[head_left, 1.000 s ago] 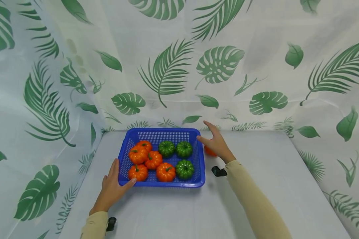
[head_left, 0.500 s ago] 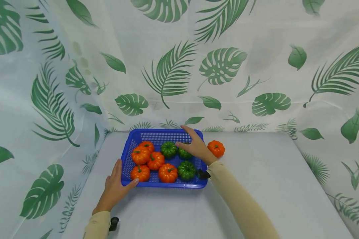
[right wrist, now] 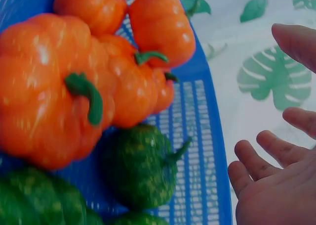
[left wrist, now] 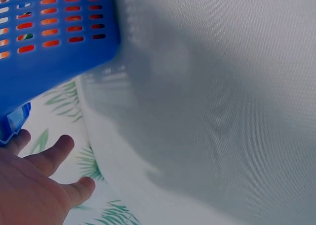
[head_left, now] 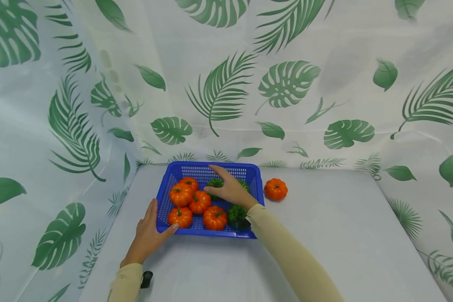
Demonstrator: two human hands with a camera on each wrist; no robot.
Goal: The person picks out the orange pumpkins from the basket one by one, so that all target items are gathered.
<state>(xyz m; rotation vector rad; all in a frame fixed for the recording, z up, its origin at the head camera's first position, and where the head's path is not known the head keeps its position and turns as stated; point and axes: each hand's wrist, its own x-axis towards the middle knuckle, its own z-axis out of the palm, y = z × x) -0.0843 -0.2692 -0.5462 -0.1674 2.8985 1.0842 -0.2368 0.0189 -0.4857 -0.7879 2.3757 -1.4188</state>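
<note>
A blue plastic basket [head_left: 211, 233] holds several orange toy pumpkins [head_left: 215, 218] and 3 green ones [head_left: 237, 216]. My left hand [head_left: 145, 239] rests at its front left corner, fingers straight along the left side and thumb at the front rim. In the left wrist view, the fingers spread beside the basket wall [left wrist: 54, 62]. Above the basket's right half hovers my right hand [head_left: 230, 188], partly hiding two green pumpkins. The right wrist view shows its fingers spread apart, holding nothing, with a green pumpkin [right wrist: 136, 170] nearby.
One orange pumpkin [head_left: 275, 189] sits on the white table [head_left: 324, 226], just outside the basket's right side. Leaf-printed sheeting [head_left: 226, 96] rises behind the table and along its sides.
My right hand has moved left, from beside the basket's right rim to above the green pumpkins, uncovering the orange pumpkin outside. The left hand stays at the basket corner.
</note>
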